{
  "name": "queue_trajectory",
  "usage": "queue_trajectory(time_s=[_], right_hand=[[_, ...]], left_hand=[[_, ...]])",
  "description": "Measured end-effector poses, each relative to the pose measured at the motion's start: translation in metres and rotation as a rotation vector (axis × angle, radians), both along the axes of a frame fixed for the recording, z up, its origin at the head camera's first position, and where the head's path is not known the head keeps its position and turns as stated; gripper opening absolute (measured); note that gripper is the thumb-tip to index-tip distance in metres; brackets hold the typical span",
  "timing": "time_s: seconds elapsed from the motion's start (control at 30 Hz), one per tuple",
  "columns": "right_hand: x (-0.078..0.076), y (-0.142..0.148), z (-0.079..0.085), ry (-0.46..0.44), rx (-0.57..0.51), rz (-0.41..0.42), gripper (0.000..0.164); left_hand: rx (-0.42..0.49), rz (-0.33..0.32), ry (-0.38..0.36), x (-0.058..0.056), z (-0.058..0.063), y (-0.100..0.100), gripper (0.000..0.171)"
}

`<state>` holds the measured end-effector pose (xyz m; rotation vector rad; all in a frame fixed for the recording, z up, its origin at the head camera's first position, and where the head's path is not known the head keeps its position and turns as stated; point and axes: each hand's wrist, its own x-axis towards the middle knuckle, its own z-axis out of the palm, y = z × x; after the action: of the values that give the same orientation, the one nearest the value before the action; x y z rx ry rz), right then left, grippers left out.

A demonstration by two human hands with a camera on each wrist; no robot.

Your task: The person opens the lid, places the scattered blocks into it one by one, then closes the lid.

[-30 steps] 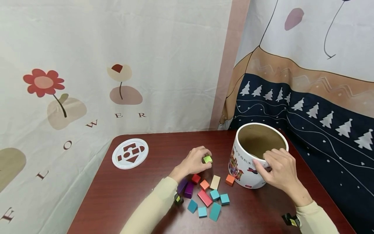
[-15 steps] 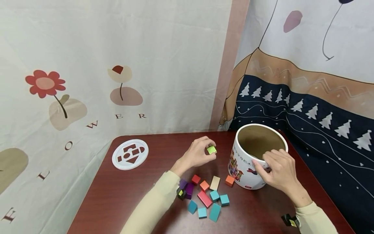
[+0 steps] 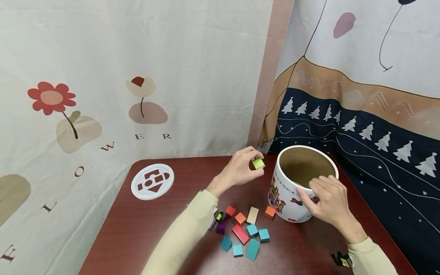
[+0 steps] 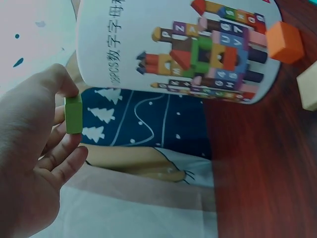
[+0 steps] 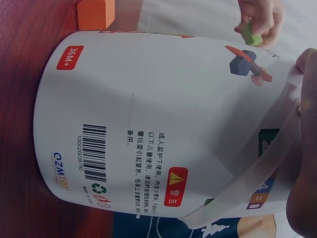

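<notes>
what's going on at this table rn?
A person's left hand is pinching a green block in the air, just left of a white bucket and not over its opening. Their right hand grips the bucket's rim. Other blocks lie loose on the table, with a white disc with cut-out shapes off to the left.

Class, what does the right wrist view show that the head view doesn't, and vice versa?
Only the right wrist view: the barcode and the red warning label.
Only the head view: the white disc and the teal blocks.
Both: the left hand pinching the green block, the right hand on the white bucket, and the orange block beside it.
</notes>
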<state>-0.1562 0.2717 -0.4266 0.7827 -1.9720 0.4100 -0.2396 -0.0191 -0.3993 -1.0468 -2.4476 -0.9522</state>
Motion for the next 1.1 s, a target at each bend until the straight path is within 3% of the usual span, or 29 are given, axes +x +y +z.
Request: queue_trajectory(time_s=[0.57, 1.1], right_hand=[[-0.003, 0.003, -0.004, -0.009, 0.014, -0.007, 0.050], [-0.001, 0.000, -0.001, 0.001, 0.015, -0.005, 0.049]], left_hand=[[0.017, -0.073, 0.054, -0.004, 0.037, 0.041, 0.032], [-0.067, -0.148, 0.089, -0.004, 0.050, 0.081, 0.032]])
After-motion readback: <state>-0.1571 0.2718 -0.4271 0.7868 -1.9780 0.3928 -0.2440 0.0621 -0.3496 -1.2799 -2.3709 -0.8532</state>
